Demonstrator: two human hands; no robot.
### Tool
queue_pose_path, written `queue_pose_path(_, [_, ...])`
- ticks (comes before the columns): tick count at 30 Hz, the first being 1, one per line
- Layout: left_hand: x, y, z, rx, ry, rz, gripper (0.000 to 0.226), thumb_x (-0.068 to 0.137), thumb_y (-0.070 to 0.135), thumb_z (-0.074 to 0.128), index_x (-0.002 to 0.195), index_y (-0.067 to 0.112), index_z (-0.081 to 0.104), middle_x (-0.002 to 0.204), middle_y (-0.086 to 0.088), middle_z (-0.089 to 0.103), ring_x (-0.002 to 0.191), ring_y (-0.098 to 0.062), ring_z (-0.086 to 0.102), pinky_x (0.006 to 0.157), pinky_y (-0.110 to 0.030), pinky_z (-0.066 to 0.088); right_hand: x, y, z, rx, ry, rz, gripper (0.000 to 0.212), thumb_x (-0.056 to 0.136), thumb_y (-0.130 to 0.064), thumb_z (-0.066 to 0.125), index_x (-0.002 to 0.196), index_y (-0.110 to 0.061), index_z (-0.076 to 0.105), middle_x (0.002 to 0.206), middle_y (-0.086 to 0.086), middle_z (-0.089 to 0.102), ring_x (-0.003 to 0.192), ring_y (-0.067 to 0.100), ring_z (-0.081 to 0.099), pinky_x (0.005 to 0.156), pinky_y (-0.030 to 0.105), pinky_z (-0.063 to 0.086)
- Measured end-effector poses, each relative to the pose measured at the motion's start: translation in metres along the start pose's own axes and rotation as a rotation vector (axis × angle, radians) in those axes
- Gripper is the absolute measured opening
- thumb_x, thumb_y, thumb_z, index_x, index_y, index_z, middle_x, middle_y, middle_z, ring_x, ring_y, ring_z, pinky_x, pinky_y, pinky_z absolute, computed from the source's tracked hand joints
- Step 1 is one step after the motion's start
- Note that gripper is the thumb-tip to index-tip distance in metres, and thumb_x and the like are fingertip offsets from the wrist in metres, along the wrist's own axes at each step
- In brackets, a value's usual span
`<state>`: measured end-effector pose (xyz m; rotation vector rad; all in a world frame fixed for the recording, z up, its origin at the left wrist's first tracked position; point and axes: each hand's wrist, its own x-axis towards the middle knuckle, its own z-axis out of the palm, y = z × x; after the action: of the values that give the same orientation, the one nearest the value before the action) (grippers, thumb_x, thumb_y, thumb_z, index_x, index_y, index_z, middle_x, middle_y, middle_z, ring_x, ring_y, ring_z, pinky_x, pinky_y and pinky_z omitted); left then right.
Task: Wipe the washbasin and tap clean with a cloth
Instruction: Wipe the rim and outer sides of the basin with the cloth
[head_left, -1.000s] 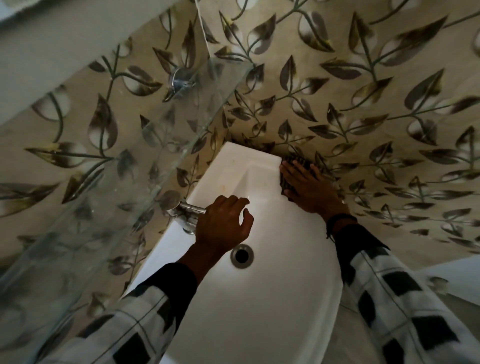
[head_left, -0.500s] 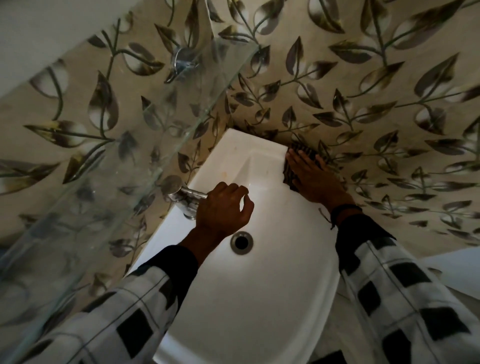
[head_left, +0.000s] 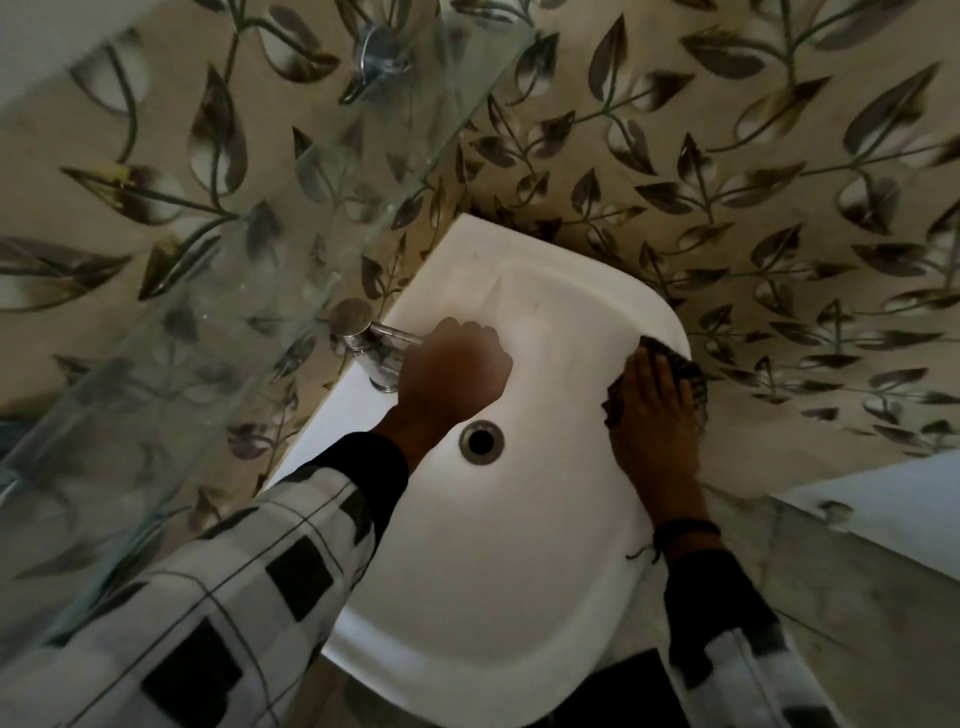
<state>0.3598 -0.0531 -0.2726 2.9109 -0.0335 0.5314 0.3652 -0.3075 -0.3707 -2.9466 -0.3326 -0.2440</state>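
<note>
The white washbasin (head_left: 498, 545) is a smooth, glossy ceramic bowl with a rounded front, set against a wall of leaf-patterned tiles (head_left: 753, 171); a round metal drain (head_left: 481, 440) sits near its middle. On its right rim lies a dark, coarse-looking cloth (head_left: 685, 371), pressed flat under the right hand (head_left: 655, 431), whose fingers lie straight and close together on top of it. At the basin's left edge stands the polished chrome tap (head_left: 371, 345), and the left hand (head_left: 453, 370) is curled in a fist around its spout. A clear glass shelf (head_left: 249, 249) overhangs the tap. Both sleeves (head_left: 249, 587) are checked black and white.
</note>
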Motion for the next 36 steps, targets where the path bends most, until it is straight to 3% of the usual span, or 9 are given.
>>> queue_pose_path(5, [0.001, 0.001, -0.004, -0.003, -0.006, -0.006, 0.023, 0.086, 0.032, 0.050, 0.077, 0.020, 0.068, 0.068, 0.003, 0.063, 0.072, -0.022, 0.060, 0.051, -0.028, 0.046, 0.062, 0.012, -0.009, 0.024, -0.081, 0.016, 0.079, 0.092, -0.020, 0.066, 0.155, 0.001, 0.024, 0.162, 0.019, 0.027, 0.147, 0.034, 0.032, 0.120, 0.053, 0.025])
queue_pose_path(7, [0.002, 0.003, -0.007, -0.001, -0.006, -0.006, 0.021, 0.085, 0.031, 0.053, 0.077, 0.019, 0.067, 0.069, 0.003, 0.064, 0.073, -0.023, 0.060, 0.052, -0.027, 0.042, 0.043, 0.007, -0.009, 0.056, -0.004, 0.063, 0.077, 0.088, -0.011, 0.067, 0.153, 0.003, 0.030, 0.158, 0.022, 0.033, 0.143, 0.037, 0.038, 0.118, 0.055, 0.029])
queue_pose_path(11, [0.000, 0.005, -0.010, 0.023, 0.003, 0.000, 0.017, 0.083, 0.028, 0.060, 0.070, 0.017, 0.064, 0.065, 0.003, 0.062, 0.069, -0.024, 0.060, 0.055, -0.025, 0.031, -0.047, -0.022, -0.013, 0.076, 0.102, 0.144, 0.061, 0.088, -0.007, 0.044, 0.147, 0.004, 0.041, 0.152, 0.024, 0.042, 0.140, 0.036, 0.043, 0.118, 0.053, 0.025])
queue_pose_path(14, [0.000, 0.005, -0.010, 0.035, 0.004, -0.017, 0.017, 0.083, 0.028, 0.062, 0.069, 0.017, 0.063, 0.063, 0.002, 0.060, 0.067, -0.025, 0.059, 0.055, -0.025, 0.030, -0.096, -0.037, -0.009, 0.048, 0.032, 0.082, 0.054, 0.084, -0.004, 0.058, 0.137, 0.003, 0.055, 0.146, 0.020, 0.052, 0.140, 0.031, 0.044, 0.119, 0.051, 0.023])
queue_pose_path(17, [-0.001, 0.006, -0.010, 0.046, -0.004, -0.010, 0.019, 0.084, 0.029, 0.059, 0.070, 0.017, 0.064, 0.064, 0.002, 0.061, 0.068, -0.025, 0.060, 0.055, -0.025, 0.030, -0.074, -0.014, -0.008, 0.000, -0.010, -0.029, 0.053, 0.083, -0.014, 0.071, 0.132, 0.002, 0.060, 0.145, 0.018, 0.053, 0.140, 0.032, 0.044, 0.117, 0.053, 0.024])
queue_pose_path(23, [-0.001, 0.005, -0.012, 0.072, -0.025, 0.002, 0.024, 0.086, 0.030, 0.053, 0.074, 0.015, 0.066, 0.067, -0.002, 0.064, 0.069, -0.028, 0.062, 0.057, -0.027, 0.032, -0.030, -0.003, -0.015, 0.033, -0.045, 0.049, 0.071, 0.093, -0.018, 0.059, 0.154, 0.002, 0.028, 0.164, 0.018, 0.022, 0.151, 0.035, 0.022, 0.119, 0.058, 0.023])
queue_pose_path(28, [-0.002, 0.009, -0.013, 0.058, -0.015, -0.020, 0.022, 0.084, 0.028, 0.055, 0.070, 0.015, 0.065, 0.063, -0.004, 0.062, 0.064, -0.030, 0.061, 0.056, -0.026, 0.033, -0.099, -0.029, -0.013, 0.063, -0.021, 0.128, 0.066, 0.096, -0.017, 0.048, 0.155, 0.003, 0.025, 0.164, 0.018, 0.020, 0.152, 0.032, 0.020, 0.120, 0.055, 0.023])
queue_pose_path(31, [-0.001, 0.009, -0.014, 0.070, 0.005, -0.003, 0.023, 0.086, 0.028, 0.055, 0.072, 0.013, 0.066, 0.064, -0.005, 0.063, 0.065, -0.031, 0.062, 0.057, -0.028, 0.034, -0.075, -0.018, -0.012, 0.078, -0.028, 0.119, 0.068, 0.097, -0.018, 0.051, 0.152, 0.009, 0.024, 0.162, 0.025, 0.020, 0.150, 0.040, 0.020, 0.121, 0.055, 0.022])
queue_pose_path(36, [-0.002, 0.008, -0.012, 0.077, -0.023, -0.016, 0.026, 0.088, 0.030, 0.050, 0.076, 0.013, 0.067, 0.067, -0.005, 0.065, 0.068, -0.031, 0.062, 0.059, -0.029, 0.033, -0.054, -0.012, -0.015, 0.086, -0.048, 0.171, 0.069, 0.098, -0.025, 0.029, 0.149, 0.020, 0.014, 0.158, 0.039, 0.010, 0.149, 0.051, 0.010, 0.123, 0.056, 0.012])
